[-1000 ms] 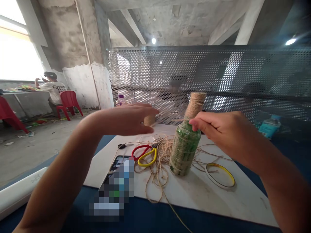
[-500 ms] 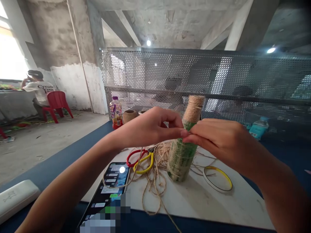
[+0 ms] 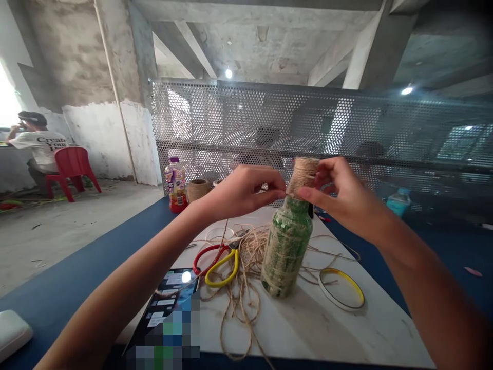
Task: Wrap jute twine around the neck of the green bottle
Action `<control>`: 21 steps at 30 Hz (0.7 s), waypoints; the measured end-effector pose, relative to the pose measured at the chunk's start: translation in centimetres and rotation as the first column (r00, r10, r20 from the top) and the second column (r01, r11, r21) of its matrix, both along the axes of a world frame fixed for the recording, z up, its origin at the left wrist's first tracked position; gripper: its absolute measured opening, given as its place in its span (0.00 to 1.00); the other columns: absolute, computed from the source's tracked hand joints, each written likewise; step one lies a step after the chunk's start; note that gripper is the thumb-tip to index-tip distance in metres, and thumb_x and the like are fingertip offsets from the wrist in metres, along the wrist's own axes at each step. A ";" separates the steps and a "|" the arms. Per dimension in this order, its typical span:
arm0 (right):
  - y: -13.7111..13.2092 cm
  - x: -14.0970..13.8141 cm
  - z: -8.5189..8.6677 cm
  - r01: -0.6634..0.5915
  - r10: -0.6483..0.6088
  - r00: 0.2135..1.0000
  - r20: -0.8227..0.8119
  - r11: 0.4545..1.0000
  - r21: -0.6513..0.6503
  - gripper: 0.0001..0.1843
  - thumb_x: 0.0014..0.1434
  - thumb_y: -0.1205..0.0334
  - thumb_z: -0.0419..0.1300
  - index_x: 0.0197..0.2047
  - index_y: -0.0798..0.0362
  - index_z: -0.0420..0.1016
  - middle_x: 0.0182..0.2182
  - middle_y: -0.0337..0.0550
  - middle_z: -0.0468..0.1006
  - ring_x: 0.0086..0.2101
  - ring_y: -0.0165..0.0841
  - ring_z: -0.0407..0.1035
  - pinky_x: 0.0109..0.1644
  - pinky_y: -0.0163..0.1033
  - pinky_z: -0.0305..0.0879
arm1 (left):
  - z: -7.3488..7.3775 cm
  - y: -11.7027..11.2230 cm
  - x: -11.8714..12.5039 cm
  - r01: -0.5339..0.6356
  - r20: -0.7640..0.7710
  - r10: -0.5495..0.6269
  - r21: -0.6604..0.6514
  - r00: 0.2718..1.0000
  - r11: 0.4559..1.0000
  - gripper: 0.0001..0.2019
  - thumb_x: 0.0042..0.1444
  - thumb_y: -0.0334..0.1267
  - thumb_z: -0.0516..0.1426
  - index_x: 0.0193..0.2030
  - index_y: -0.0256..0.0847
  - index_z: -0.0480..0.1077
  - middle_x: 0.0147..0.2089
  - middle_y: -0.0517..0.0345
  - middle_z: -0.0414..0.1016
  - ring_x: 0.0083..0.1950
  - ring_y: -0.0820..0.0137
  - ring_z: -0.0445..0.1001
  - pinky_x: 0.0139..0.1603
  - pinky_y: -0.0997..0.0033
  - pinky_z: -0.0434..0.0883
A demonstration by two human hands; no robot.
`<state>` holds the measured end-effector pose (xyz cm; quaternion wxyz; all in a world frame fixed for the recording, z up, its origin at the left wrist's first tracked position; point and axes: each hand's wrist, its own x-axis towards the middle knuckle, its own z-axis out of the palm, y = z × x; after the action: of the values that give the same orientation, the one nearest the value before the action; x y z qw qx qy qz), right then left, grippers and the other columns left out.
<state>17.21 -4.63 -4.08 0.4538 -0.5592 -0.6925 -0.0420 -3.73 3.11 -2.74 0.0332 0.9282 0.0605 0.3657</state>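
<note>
- The left grip (image 3: 246, 191) is pinched shut, thumb and forefinger tips together on a strand of twine (image 3: 252, 244) right at the neck of the bottle (image 3: 287, 246). The strand drops from the pinch to the loose heap below.
- The right grip (image 3: 339, 198) closes on the neck from the other side. Its thumb lies in front, at the bottom of the wrapped part, and the other fingers curl behind and above it.
- The bottle is green glass and stands upright. Its neck is wound tight with twine up to the mouth, and looser turns cross the body, thickest near the base.
- It stands between the two grips. The neck touches both, while the body sits below them, untouched.
- It rests on a white board (image 3: 308, 329), in a tangle of twine that spreads to its left and front.
- Scissors (image 3: 217, 257) with red and yellow handles lie just left of the bottle, partly on the twine. A yellow-edged tape ring (image 3: 341, 288) lies just to its right. A phone (image 3: 165, 300) lies at the board's near left corner.
- The board lies on a blue table (image 3: 77, 288). At the far edge stand a drink bottle (image 3: 176, 184) and a spool (image 3: 198, 189), in front of a perforated metal screen (image 3: 308, 123).
- The room is bare concrete with ceiling lights. At far left a person (image 3: 36, 146) sits on a red chair (image 3: 71, 164).
</note>
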 end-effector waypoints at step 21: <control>0.9 -0.8 -0.4 -0.401 0.377 0.907 -0.188 0.910 -0.108 0.20 0.56 0.54 0.63 0.51 0.47 0.66 0.47 0.43 0.75 0.50 0.40 0.70 0.52 0.46 0.68 | -1.4 0.3 1.0 -0.056 0.079 0.059 -0.036 0.995 0.998 0.06 0.57 0.35 0.57 0.29 0.38 0.68 0.28 0.62 0.69 0.24 0.79 0.59 0.26 0.76 0.58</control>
<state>16.45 -3.75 -4.50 0.4667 -0.4425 -0.7518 0.1455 -2.75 3.37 -4.18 0.0407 0.9100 0.0919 0.4021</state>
